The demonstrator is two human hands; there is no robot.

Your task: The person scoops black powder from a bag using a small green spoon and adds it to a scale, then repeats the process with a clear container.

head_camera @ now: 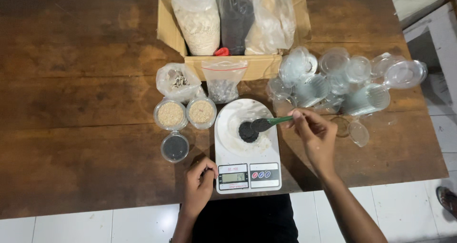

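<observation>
A white kitchen scale [247, 169] sits at the table's near edge, with a clear cup on its platform holding a heap of black seeds [248, 132]. My right hand [314, 136] grips a green spoon [269, 123], its bowl loaded with black seeds just above the heap. My left hand [200, 183] rests curled on the table, touching the scale's left front corner by the display. Left of the scale stand two lidded cups of beige grain [171, 114] [201, 112] and one cup of black seeds [174, 147].
A cardboard box [259, 66] at the back holds three plastic bags of white, black and tan contents. Two small bags [177, 81] [223, 83] lie before it. Several empty clear cups and lids [342, 81] are piled at right. The wooden table [71, 129] ends near me.
</observation>
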